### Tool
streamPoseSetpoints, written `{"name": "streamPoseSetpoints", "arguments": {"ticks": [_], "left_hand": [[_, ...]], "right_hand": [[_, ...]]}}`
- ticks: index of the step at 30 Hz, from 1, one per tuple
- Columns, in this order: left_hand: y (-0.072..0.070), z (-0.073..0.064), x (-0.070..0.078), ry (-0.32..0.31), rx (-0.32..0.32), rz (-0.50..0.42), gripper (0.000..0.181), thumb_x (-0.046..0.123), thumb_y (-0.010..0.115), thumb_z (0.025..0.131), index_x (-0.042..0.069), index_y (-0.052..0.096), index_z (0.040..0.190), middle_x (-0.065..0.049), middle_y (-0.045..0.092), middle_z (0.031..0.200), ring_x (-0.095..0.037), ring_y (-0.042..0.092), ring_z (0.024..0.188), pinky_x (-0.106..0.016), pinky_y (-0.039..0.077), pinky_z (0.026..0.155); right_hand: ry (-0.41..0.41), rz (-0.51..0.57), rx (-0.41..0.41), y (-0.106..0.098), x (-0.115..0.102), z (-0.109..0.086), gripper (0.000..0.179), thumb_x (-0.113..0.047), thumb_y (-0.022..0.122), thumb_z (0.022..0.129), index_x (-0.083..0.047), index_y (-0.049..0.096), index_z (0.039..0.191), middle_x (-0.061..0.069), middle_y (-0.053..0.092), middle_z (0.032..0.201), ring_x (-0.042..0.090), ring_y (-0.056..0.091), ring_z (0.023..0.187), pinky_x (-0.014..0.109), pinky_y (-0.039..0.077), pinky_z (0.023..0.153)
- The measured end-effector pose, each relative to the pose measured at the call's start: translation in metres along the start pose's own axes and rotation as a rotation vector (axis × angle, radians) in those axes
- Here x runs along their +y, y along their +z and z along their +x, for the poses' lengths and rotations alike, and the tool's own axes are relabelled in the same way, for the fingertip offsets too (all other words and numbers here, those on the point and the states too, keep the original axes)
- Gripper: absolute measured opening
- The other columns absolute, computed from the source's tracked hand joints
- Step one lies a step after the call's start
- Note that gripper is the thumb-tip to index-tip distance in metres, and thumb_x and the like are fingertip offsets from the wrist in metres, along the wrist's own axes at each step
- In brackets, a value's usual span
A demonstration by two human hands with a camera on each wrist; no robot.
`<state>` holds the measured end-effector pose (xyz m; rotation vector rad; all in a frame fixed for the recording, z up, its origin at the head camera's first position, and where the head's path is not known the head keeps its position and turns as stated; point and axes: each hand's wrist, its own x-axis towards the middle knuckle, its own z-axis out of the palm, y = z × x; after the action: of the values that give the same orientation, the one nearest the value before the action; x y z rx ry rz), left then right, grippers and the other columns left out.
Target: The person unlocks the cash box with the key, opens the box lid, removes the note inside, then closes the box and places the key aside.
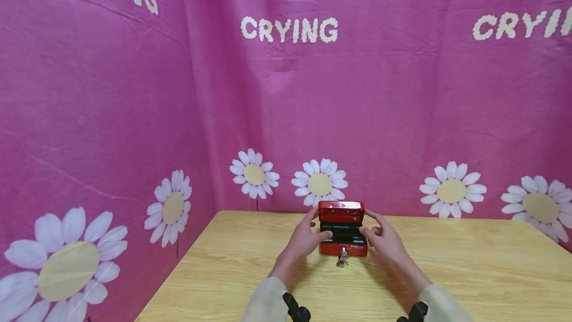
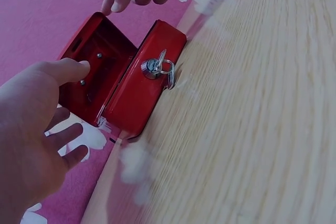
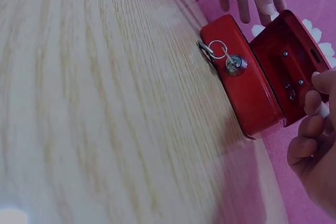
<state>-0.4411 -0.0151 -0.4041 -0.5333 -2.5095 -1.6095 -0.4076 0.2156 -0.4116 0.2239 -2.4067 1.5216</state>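
Note:
A small red metal cash box (image 1: 328,249) sits on the table with its lid (image 1: 341,205) raised. Inside shows a black tray (image 1: 341,235). A key on a ring (image 1: 342,260) hangs from the round lock (image 2: 150,68) on the front. At the box's left is my left hand (image 1: 302,240), its index finger by the lid's edge, the thumb extended in front and the other fingers loosely spread. My right hand (image 1: 388,242) is at the right side. Its index fingertip is right at the lid's corner, the thumb reaches toward the tray, and the remaining fingers bend loosely.
The light wood table (image 1: 214,267) extends to both sides of the box. Behind it and to the left hangs a pink cloth (image 1: 371,113) printed with white daisies and lettering. A black wrist strap (image 1: 297,308) is on the left sleeve, another on the right.

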Motion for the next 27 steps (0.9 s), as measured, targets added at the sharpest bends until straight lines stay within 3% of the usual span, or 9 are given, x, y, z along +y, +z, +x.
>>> {"name": "streamPoseSetpoints", "arguments": {"ticks": [8,14,20,27], "left_hand": [[0.003,0.001,0.0,0.01,-0.009,0.013,0.082,0.021,0.075,0.086,0.02,0.032,0.155,-0.01,0.042,0.156,-0.036,0.048,0.133,-0.059,0.042,0.106],[0.007,0.003,0.0,-0.028,-0.029,0.043,0.087,0.022,0.076,0.085,0.024,0.027,0.157,-0.011,0.04,0.157,-0.042,0.044,0.137,-0.062,0.039,0.109],[0.013,0.005,0.003,-0.072,-0.034,0.033,0.089,0.023,0.074,0.087,0.024,0.022,0.159,-0.013,0.04,0.157,-0.042,0.044,0.137,-0.064,0.037,0.11],[0.013,0.007,0.009,-0.121,-0.018,0.066,0.087,0.022,0.072,0.088,0.026,0.022,0.159,-0.008,0.038,0.159,-0.038,0.042,0.139,-0.064,0.035,0.112]], "right_hand": [[-0.036,-0.041,-0.07,-0.004,-0.007,0.001,0.069,-0.015,0.06,0.097,-0.009,0.026,0.157,0.009,0.057,0.064,0.013,0.051,0.057,0.022,0.034,0.048],[0.019,-0.027,-0.103,0.001,-0.007,0.001,0.072,-0.013,0.059,0.097,-0.007,0.021,0.158,0.004,0.057,0.062,0.013,0.052,0.057,0.022,0.037,0.052],[0.059,-0.017,-0.042,0.008,-0.005,-0.001,0.057,-0.015,0.058,0.098,-0.004,0.036,0.15,0.001,0.051,0.062,0.013,0.048,0.056,0.024,0.037,0.05],[0.068,-0.063,-0.012,0.014,-0.004,-0.003,0.047,-0.019,0.058,0.098,-0.005,0.047,0.142,0.001,0.05,0.065,0.012,0.045,0.056,0.024,0.035,0.047]]}}
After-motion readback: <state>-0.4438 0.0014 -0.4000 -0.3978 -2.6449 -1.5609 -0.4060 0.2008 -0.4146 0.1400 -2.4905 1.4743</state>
